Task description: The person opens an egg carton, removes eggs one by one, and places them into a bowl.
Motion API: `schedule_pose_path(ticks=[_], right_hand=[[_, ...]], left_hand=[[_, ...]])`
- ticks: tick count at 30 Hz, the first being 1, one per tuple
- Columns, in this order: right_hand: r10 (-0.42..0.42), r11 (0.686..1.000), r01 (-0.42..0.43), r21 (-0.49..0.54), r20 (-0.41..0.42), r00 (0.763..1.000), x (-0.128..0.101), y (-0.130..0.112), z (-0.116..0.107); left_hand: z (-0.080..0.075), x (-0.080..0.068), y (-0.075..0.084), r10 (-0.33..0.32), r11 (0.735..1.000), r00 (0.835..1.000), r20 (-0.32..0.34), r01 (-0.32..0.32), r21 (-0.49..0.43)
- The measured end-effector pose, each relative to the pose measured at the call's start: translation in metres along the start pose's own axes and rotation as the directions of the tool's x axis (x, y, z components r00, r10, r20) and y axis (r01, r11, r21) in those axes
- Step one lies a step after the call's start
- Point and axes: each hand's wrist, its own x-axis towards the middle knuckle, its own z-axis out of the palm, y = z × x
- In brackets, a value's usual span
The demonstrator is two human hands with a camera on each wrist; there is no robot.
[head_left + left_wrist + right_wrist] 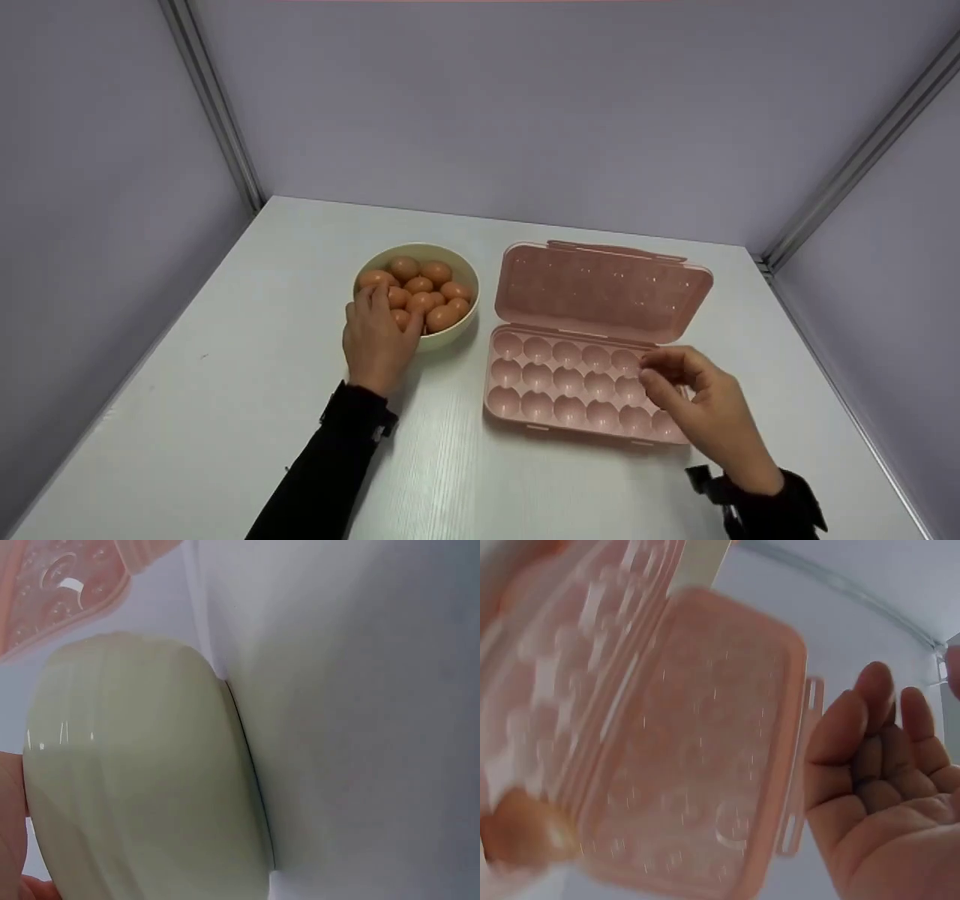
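My left hand [379, 341] reaches over the near rim of a pale green bowl [452, 343] full of brown eggs [442, 318]. Its fingers rest among the eggs, and its thumb is spread from them with an egg visible in between. The bowl's side [142, 765] fills much of the left wrist view, with only a bit of the hand at the left edge. Over the right end of a pink egg carton [568, 411] hovers my right hand [709, 405], fingers loosely bent and holding nothing. One egg [529, 829] sits in the carton in the right wrist view; in the head view that end is partly hidden.
The carton's lid [600, 292] stands raised at the back, its latch flap along the top edge. White table surface [247, 360] extends left of the bowl. Grey panels [480, 112] enclose the table at the back and both sides.
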Motion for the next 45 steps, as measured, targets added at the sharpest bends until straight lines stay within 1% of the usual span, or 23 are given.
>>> schedule_pose_path(ticks=[1,2,3,5,7,9,11,13,16,18,20,23,25,26,28,30,33,34,35,37,40,43,45], right_hand=[[0.026,0.992,-0.028,-0.120,-0.019,0.999,0.005,0.004,-0.006],[0.057,0.971,-0.062,-0.231,-0.027,0.998,0.009,0.009,-0.011],[0.085,0.947,-0.086,-0.310,-0.019,0.996,0.014,0.015,-0.016],[0.160,0.893,-0.133,-0.431,0.028,0.987,0.020,0.027,-0.021],[0.232,0.848,-0.153,-0.507,0.094,0.968,0.023,0.040,-0.022],[0.284,0.823,-0.158,-0.545,0.156,0.946,0.024,0.051,-0.020],[0.310,0.807,-0.157,-0.569,0.182,0.933,0.023,0.059,-0.017],[0.313,0.798,-0.151,-0.583,0.188,0.931,0.023,0.064,-0.014],[0.302,0.788,-0.144,-0.599,0.170,0.938,0.023,0.068,-0.011],[0.291,0.782,-0.133,-0.609,0.168,0.942,0.023,0.069,-0.012],[0.290,0.777,-0.129,-0.616,0.168,0.942,0.023,0.070,-0.014],[0.298,0.773,-0.146,-0.617,0.151,0.942,0.023,0.067,-0.020],[0.297,0.780,-0.164,-0.604,0.126,0.946,0.023,0.061,-0.023],[0.286,0.789,-0.167,-0.591,0.114,0.951,0.024,0.058,-0.024],[0.241,0.821,-0.156,-0.549,0.085,0.967,0.024,0.050,-0.022],[0.198,0.871,-0.142,-0.470,0.071,0.978,0.025,0.040,-0.015],[0.168,0.952,-0.138,-0.274,0.087,0.982,0.027,0.027,0.005],[0.168,0.971,-0.147,-0.187,0.105,0.980,0.028,0.024,0.013],[0.177,0.981,-0.165,-0.102,0.124,0.976,0.030,0.021,0.022],[0.205,0.974,-0.218,0.060,0.175,0.963,0.031,0.017,0.040],[0.253,0.917,-0.311,0.250,0.238,0.938,0.031,0.014,0.061],[0.311,0.846,-0.397,0.356,0.276,0.910,0.025,0.012,0.076],[0.333,0.814,-0.428,0.392,0.288,0.898,0.021,0.011,0.083]], left_hand=[[-0.001,-0.001,0.000,0.004,1.000,1.000,-0.007,-0.004,0.002],[-0.001,-0.001,0.001,0.007,1.000,1.000,-0.013,-0.007,0.005],[-0.002,-0.002,0.002,0.011,1.000,1.000,-0.023,-0.011,0.007],[-0.005,-0.006,0.007,0.032,0.999,0.998,-0.057,-0.032,0.005],[-0.006,-0.010,0.014,0.083,0.996,0.990,-0.114,-0.084,0.000],[-0.007,-0.017,0.024,0.156,0.987,0.973,-0.173,-0.161,-0.016],[-0.008,-0.024,0.035,0.244,0.966,0.945,-0.216,-0.256,-0.028],[-0.009,-0.032,0.046,0.326,0.938,0.918,-0.224,-0.344,-0.045],[-0.009,-0.043,0.059,0.427,0.890,0.884,-0.192,-0.448,-0.083],[-0.009,-0.048,0.065,0.472,0.864,0.866,-0.165,-0.491,-0.109],[-0.009,-0.051,0.068,0.498,0.848,0.855,-0.148,-0.515,-0.124],[-0.009,-0.055,0.070,0.513,0.839,0.848,-0.133,-0.528,-0.130],[-0.008,-0.056,0.070,0.519,0.836,0.845,-0.128,-0.533,-0.132],[-0.008,-0.057,0.070,0.524,0.833,0.842,-0.126,-0.538,-0.133],[-0.008,-0.058,0.070,0.538,0.823,0.834,-0.124,-0.551,-0.138],[-0.008,-0.059,0.069,0.559,0.808,0.820,-0.123,-0.572,-0.140],[-0.007,-0.061,0.069,0.593,0.783,0.796,-0.117,-0.605,-0.148],[-0.007,-0.061,0.070,0.602,0.775,0.791,-0.110,-0.612,-0.159],[-0.007,-0.062,0.070,0.611,0.767,0.785,-0.099,-0.618,-0.173],[-0.007,-0.063,0.070,0.625,0.753,0.777,-0.071,-0.625,-0.204],[-0.006,-0.065,0.073,0.647,0.732,0.762,-0.026,-0.630,-0.259],[-0.003,-0.068,0.076,0.675,0.701,0.737,0.002,-0.641,-0.313],[-0.002,-0.070,0.078,0.694,0.679,0.720,0.018,-0.645,-0.350]])
